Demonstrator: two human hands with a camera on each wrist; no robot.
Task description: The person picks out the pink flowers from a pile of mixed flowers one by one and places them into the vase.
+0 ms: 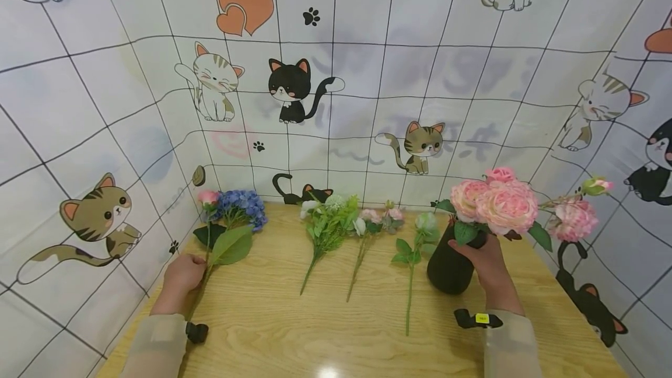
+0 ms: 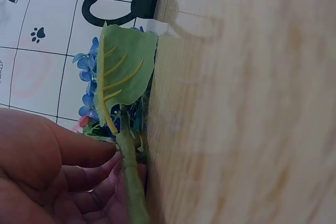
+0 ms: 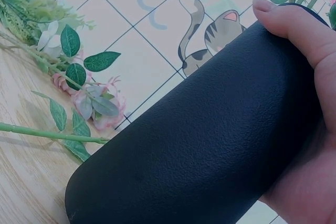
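At the left edge of the table, my left hand (image 1: 185, 276) pinches a thick green stem (image 2: 128, 174) between thumb and fingers. A broad leaf (image 1: 231, 245) grows from this stem, with a blue hydrangea (image 1: 242, 207) head beyond it and a pink bud (image 1: 208, 197) alongside. On the right, my right hand (image 1: 490, 258) grips a black vase (image 1: 450, 267) near its mouth, thumb at the rim and palm against the side. The vase leans, its top toward the right. Large pink peonies (image 1: 506, 209) stand in it, and a smaller pink bloom (image 1: 572, 217) reaches out right.
Between the hands lie a green-and-white spray (image 1: 331, 223), a small pink rose stem (image 1: 362, 244) and a white rose (image 1: 426, 223) on a long stem. The wooden table (image 1: 325, 331) is backed and flanked by a cat-printed white sheet (image 1: 362, 69).
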